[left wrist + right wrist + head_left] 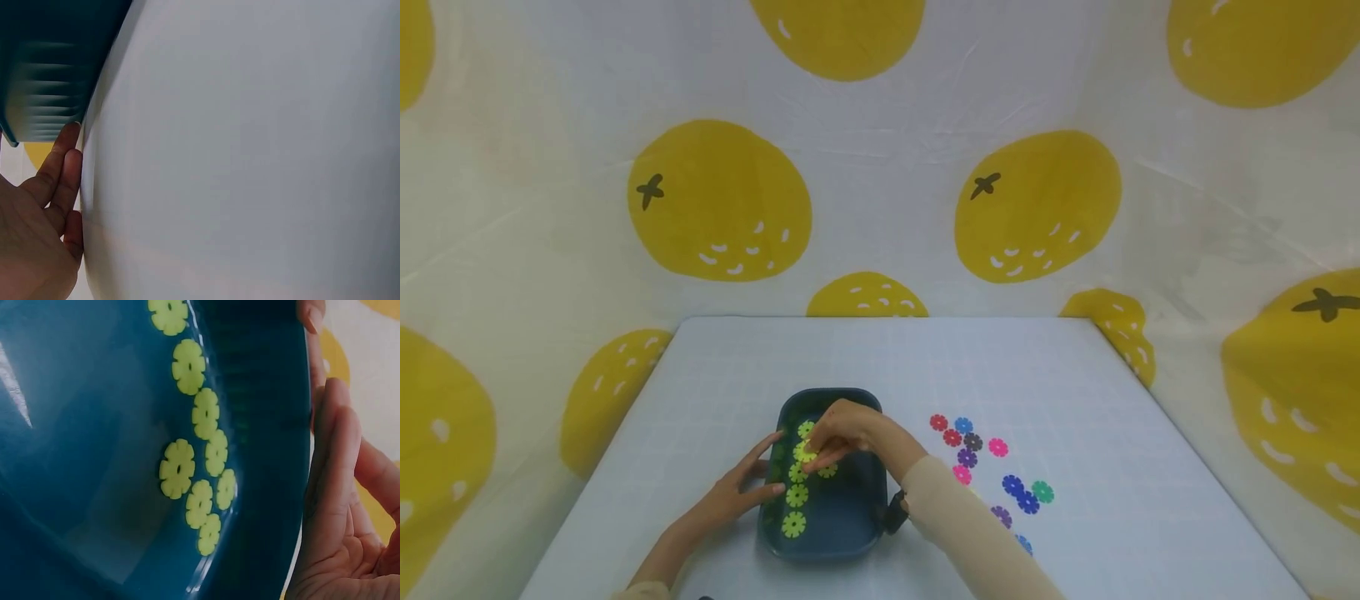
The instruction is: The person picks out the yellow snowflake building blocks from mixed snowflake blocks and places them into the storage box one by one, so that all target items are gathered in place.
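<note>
A dark teal tray (842,533) stands on the white table with several yellow-green notched discs (793,524) inside, mostly lined along its left wall. My left hand (741,487) rests at the tray's left side, fingers spread and tips at the rim. In the left wrist view its fingertips (70,132) meet the tray's outer wall. Over the tray, my right hand (846,429) bends downward, thumb and finger pinching a brighter yellow notched disc (805,451) close above the row. The right wrist view shows that hand's outer fingers (334,462), its pinch hidden.
Right of the tray lie loose notched discs: red (938,422), light blue (963,426), pink (997,447), dark blue (1028,502), green (1042,492) and purple (1002,517). My right sleeve (962,517) covers part of this area. A fruit-print curtain (887,208) hangs behind the table.
</note>
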Tool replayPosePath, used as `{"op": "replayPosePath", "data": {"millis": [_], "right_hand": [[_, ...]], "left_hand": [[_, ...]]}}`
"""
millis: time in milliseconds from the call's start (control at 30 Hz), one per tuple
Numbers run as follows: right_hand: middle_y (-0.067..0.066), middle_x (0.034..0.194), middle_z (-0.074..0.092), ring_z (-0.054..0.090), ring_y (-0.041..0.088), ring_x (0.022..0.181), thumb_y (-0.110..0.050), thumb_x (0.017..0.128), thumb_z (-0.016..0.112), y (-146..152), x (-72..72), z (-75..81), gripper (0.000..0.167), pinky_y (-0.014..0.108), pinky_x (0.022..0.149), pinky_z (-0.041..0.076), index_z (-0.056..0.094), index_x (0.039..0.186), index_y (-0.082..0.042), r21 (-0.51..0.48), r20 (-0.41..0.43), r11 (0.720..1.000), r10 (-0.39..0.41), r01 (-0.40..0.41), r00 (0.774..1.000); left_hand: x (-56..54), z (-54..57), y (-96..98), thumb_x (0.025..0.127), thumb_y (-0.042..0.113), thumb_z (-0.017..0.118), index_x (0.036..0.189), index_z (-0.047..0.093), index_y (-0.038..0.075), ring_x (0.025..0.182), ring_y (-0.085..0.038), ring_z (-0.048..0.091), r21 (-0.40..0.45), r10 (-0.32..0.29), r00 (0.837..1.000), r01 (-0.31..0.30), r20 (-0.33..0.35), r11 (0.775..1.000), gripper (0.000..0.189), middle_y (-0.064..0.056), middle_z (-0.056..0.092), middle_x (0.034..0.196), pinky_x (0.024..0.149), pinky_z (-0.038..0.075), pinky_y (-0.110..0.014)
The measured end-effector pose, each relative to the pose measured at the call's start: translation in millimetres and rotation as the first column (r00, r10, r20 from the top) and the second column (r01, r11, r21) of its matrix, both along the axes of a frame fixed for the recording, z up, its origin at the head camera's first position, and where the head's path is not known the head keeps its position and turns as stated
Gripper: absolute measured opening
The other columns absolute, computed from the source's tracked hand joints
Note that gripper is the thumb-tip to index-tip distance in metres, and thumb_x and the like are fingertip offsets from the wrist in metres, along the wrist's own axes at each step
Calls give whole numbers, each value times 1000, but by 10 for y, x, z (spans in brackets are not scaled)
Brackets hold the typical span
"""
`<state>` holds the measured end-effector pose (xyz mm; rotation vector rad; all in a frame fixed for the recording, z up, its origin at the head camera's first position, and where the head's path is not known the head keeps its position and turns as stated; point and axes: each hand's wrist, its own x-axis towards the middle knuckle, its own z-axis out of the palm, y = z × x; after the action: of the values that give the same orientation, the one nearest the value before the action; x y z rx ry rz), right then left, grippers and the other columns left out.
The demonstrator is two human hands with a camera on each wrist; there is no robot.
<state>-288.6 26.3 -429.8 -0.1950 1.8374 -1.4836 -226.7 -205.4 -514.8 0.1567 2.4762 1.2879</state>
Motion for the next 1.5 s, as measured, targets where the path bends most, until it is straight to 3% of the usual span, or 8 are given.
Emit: {"op": "replayPosePath", "data": {"millis": [233,500,700,900,1167,1500], "right_hand": [[22,80,74,72,17,58,0,88,68,-42,-71,-28,9,27,58,61,74,86,5,18,5,999,36,-36,999],[24,77,73,70,17,52,3,85,70,-26,-128,-164,18,28,54,60,71,101,10,87,4,996,-14,14,1000],[21,74,73,70,17,53,0,86,70,-41,-130,-219,9,28,55,60,73,93,5,158,-31,986,57,-51,998],[21,71,73,68,16,48,-1,87,69,-34,-126,-259,10,25,50,57,74,79,2,302,-37,943,158,-139,987],[18,67,72,66,16,46,-3,82,75,-45,-71,-299,15,27,51,58,74,68,3,448,-72,875,240,-183,968],[15,61,71,71,22,54,-2,76,83,-121,48,-252,18,29,56,60,70,65,3,595,-130,801,176,-65,976]], "left_hand": [[8,16,-2,90,44,70,155,23,42,137,-41,43,3,-1,1000,1,-9,1000,81,-19,45,150,105,30,-75],[4,18,-7,90,44,70,155,23,42,138,-41,43,12,-10,1000,10,-20,1000,81,-18,46,149,106,28,-75],[6,24,-14,91,44,70,154,23,44,138,-42,42,25,-15,1000,15,-24,1000,79,-18,47,149,107,27,-76],[14,38,-7,91,42,70,155,23,43,139,-41,41,42,-18,1000,19,-24,999,79,-18,44,152,109,26,-75],[24,37,-14,91,44,69,154,23,44,139,-41,41,38,-15,1000,16,-27,999,79,-18,43,152,109,24,-75],[39,33,-10,90,46,69,154,22,46,140,-42,39,29,-1,1000,1,-13,1000,79,-18,43,153,109,23,-76]]}}
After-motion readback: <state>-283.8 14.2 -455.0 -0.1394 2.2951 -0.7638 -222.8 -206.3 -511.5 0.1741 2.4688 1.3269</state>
